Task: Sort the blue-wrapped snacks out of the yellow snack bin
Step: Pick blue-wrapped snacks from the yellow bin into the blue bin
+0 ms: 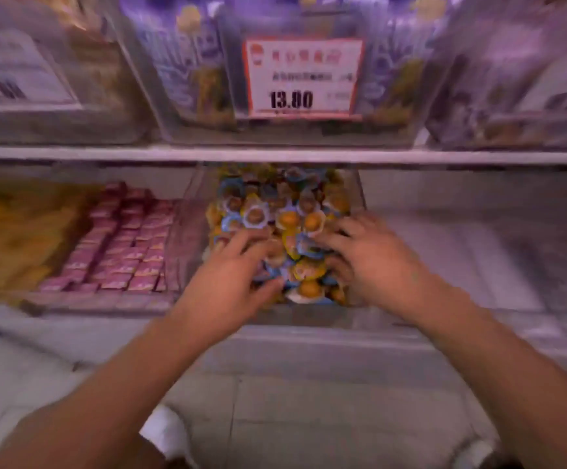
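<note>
1. Head view puts your left hand and right hand in the clear plastic snack bin on the lower shelf.
2. Both hands lie on the heap with fingers spread; motion blur hides any grip.
3. Blue-wrapped snacks sit between your hands among yellow-wrapped snacks.
4. Pink wrapped packets fill the bin to the left.

A shop: at twelve o'clock a red-bordered price tag reads 13.80, on clear bins of wrapped snacks lining a shelf.
</note>
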Motion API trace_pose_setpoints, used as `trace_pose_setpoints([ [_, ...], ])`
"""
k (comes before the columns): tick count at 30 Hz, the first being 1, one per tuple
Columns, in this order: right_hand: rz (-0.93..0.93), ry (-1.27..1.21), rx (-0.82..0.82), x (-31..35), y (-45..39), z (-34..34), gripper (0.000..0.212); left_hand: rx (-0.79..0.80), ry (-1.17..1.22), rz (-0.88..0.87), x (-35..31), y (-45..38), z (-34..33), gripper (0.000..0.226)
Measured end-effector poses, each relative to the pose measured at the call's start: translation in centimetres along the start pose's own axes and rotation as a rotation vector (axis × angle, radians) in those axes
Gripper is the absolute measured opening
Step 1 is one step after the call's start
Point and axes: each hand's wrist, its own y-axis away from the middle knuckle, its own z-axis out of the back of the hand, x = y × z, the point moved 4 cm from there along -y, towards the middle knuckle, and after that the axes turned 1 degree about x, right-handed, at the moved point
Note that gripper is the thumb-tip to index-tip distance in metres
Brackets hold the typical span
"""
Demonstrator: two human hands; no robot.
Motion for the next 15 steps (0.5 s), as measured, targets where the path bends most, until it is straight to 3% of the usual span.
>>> trace_pose_setpoints([
  [4,-0.062,-0.025,-0.006,0.8,1.2,0.4,0.042,0.029,-0.159,0.019,-1.2,1.7,0.4,0.041],
  [7,-0.053,-0.055,-0.044,1.1,1.3,0.9,0.038,-0.037,-0.106,0.082,-1.4,1.7,0.8,0.042],
  [12,-0.051,-0.089,-0.264,0.9,1.8,0.3,0.029,-0.084,0.015,0.121,-0.9,0.8,-1.4,0.040],
  [15,-0.131,-0.003,-0.247,1.2,0.9,0.3,0.029,-0.036,0.006,0.076,-0.6,-0.5,-2.0,0.042],
])
